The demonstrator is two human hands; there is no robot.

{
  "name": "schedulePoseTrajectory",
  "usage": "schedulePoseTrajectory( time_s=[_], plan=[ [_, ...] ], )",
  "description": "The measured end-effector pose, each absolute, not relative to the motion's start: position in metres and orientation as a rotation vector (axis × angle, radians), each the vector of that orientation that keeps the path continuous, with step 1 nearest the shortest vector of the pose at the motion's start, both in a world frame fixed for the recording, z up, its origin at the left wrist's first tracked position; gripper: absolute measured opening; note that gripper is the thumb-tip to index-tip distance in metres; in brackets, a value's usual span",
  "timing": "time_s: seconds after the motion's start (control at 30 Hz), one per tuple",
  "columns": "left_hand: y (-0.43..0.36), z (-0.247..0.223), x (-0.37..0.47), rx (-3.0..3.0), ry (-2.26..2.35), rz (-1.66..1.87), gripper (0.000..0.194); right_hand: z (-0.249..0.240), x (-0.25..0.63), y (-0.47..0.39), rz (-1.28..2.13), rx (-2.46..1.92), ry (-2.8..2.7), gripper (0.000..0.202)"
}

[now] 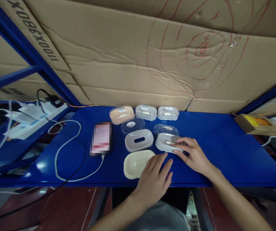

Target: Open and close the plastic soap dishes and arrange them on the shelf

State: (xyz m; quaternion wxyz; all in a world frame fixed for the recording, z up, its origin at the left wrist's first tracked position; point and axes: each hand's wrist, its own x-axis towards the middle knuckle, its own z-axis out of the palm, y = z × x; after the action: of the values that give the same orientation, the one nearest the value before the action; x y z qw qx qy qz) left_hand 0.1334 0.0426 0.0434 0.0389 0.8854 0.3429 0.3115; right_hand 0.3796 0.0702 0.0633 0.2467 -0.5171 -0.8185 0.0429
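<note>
My right hand [192,154] is at the right end of a grey oval soap dish [163,141], thumb on its front edge and fingers over its top, near a small pale piece in the slot. My left hand [154,176] has its fingers apart and holds nothing. It hovers over or rests at the right edge of a cream oval tray [134,165]; contact is unclear. Behind that tray lies a grey oval piece [130,142] with a dark slot. Two clear lids with round stickers, a left one [138,126] and a right one [160,129], lie behind these parts.
Along the back stand a peach soap box [116,114] and two grey ones [140,114] [162,112], all with clear lids. A phone [101,138] on a white cable [56,160] lies left. A power strip [31,122] and an open cardboard box [251,126] flank the blue table [215,134].
</note>
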Motion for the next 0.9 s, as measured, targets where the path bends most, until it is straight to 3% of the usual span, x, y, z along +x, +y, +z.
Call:
schedulePoseTrajectory(
  time_s=[0.47, 0.63, 0.9],
  plan=[
    [0.043, 0.04, 0.144, 2.825, 1.037, 0.886, 0.036, 0.078, 0.389, 0.057, 0.416, -1.415, -2.057, 0.024],
    [0.04, 0.039, 0.145, 2.777, 1.081, 1.063, 0.041, 0.083, 0.388, 0.039, 0.471, -1.43, -2.056, 0.022],
    [0.051, 0.045, 0.149, 2.73, 1.008, 1.221, 0.022, 0.08, 0.38, 0.017, 0.602, -1.421, -1.931, 0.017]
  ],
)
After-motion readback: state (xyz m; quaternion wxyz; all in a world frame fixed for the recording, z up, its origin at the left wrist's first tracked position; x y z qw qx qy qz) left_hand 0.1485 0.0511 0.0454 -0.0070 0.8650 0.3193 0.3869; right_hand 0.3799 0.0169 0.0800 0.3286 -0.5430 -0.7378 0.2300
